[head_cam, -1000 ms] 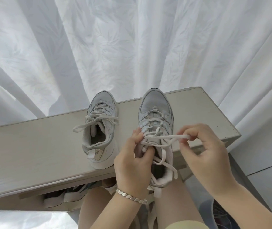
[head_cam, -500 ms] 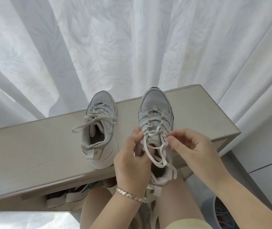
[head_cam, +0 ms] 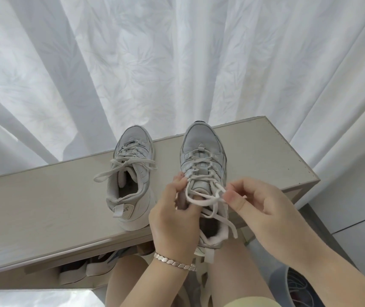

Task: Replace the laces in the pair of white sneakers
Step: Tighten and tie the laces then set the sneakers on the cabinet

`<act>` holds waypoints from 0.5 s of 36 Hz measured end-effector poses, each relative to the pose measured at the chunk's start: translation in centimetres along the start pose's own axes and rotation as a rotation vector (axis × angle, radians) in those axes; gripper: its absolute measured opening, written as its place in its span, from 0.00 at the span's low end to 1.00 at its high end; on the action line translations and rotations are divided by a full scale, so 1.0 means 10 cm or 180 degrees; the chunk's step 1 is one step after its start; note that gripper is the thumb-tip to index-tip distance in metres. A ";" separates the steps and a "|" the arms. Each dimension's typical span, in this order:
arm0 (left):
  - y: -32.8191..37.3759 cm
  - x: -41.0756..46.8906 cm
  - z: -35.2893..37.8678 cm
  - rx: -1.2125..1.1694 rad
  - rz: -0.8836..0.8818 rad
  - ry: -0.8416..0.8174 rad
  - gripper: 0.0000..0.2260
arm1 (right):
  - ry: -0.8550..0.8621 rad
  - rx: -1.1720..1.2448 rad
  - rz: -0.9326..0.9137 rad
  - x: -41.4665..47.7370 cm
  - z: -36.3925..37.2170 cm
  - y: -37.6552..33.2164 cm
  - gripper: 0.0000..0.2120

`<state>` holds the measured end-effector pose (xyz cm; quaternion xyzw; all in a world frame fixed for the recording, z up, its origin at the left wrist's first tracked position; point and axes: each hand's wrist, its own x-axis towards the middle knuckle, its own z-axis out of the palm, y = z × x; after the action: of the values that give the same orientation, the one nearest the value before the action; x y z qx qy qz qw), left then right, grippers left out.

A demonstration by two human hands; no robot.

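Observation:
Two white sneakers stand toes away from me on a pale shelf top (head_cam: 44, 209). The left sneaker (head_cam: 130, 173) has loose lace ends hanging off its left side. The right sneaker (head_cam: 203, 160) sits at the front edge, heel overhanging my knees. My left hand (head_cam: 175, 220), with a silver bracelet, grips the left side of its collar and tongue. My right hand (head_cam: 263, 209) pinches the white lace (head_cam: 201, 199) where it loops across the upper eyelets. One flat lace end (head_cam: 226, 222) trails down over the opening.
A white curtain (head_cam: 177, 63) hangs right behind the shelf. Other shoes (head_cam: 88, 267) lie in the compartment under the shelf top. My bare knees (head_cam: 228, 269) are below the shelf edge. A bluish bin (head_cam: 296, 284) with cords stands at the lower right.
My right hand first pulled the lace out to the right, then came back in to the upper eyelets and now pinches a slack loop. The left hand stayed on the sneaker.

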<state>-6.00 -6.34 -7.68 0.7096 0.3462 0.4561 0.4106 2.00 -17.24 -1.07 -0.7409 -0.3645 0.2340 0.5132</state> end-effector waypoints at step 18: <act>0.02 -0.03 0.00 0.0062 0.0150 -0.0207 0.14 | -0.0246 -0.0510 0.1198 0.35 -0.07 -0.02 0.17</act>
<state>-6.10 -6.64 -7.64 0.7360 0.3204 0.4389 0.4038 4.65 -14.88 -0.52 -0.8248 -0.2564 0.3244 0.3855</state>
